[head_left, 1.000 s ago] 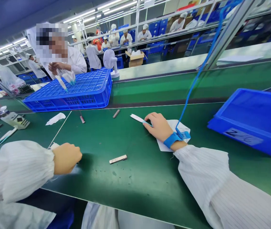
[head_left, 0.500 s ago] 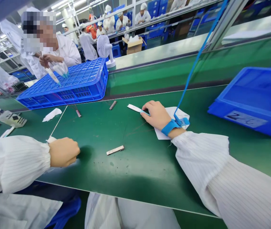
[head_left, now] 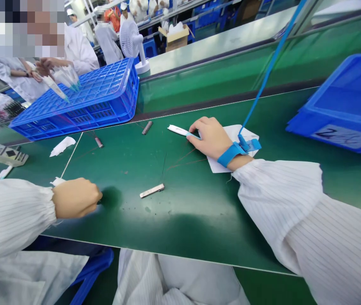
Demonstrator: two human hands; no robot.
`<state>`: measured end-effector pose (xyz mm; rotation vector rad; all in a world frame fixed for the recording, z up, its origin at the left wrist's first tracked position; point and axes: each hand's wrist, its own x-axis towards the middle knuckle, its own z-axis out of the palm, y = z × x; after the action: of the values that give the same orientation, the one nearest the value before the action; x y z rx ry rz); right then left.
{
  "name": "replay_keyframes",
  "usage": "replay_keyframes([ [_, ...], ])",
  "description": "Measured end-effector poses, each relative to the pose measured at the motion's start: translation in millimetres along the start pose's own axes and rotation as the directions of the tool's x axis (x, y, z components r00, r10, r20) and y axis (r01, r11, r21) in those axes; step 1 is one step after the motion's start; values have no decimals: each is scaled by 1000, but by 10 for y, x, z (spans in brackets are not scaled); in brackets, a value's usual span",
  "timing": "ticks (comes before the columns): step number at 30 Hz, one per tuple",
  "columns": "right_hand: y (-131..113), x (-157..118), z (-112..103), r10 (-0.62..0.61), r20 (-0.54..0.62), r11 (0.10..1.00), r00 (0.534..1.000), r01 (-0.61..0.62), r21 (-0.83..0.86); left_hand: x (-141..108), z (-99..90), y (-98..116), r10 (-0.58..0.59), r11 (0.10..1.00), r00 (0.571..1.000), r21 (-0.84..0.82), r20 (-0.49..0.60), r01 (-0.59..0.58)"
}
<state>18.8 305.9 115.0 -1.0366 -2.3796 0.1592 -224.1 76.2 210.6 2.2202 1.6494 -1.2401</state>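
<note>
My right hand (head_left: 210,137) has its thumb and fingers closed around the light-blue end of a slim white stick (head_left: 178,130), whose pale end points left. Under that hand and wrist lies a white sheet (head_left: 217,166). A blue strap with a cord (head_left: 228,156) circles the right wrist. My left hand (head_left: 77,198) rests as a fist low on the left of the green table; its palm side is hidden. Between the hands lies a small silvery bar (head_left: 152,190) with thin wires. Two similar metal pieces, one dark (head_left: 147,127) and one reddish (head_left: 98,142), lie farther back.
A blue crate (head_left: 81,114) stands at the back left, with a co-worker's hands (head_left: 48,67) holding white sticks above it. A blue bin (head_left: 342,108) is at the right. Paper scraps (head_left: 62,146) and a bottle (head_left: 7,154) lie left. A white fan (head_left: 132,44) stands behind.
The view has tipped down and closer, so most things sit higher in it. My right hand keeps its hold on the stick, and my left fist stays on the table.
</note>
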Motion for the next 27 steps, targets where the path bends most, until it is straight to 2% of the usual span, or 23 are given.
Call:
replay_keyframes([
  [4,-3,-2,-9,-3,2,1000,1000,3,3,5,-6,-7,11,1000,1000,-13,24,-11],
  [10,5,2,1,-15,-11,1000,1000,15,1,3,15,-22,34,999,999,-40,-11,-34],
  [17,6,6,7,-12,-9,1000,1000,12,-17,-22,48,-16,46,997,999,-63,-2,-46],
  [27,20,42,9,9,-6,1000,1000,-9,-6,-84,-74,41,-5,999,1000,32,19,4],
])
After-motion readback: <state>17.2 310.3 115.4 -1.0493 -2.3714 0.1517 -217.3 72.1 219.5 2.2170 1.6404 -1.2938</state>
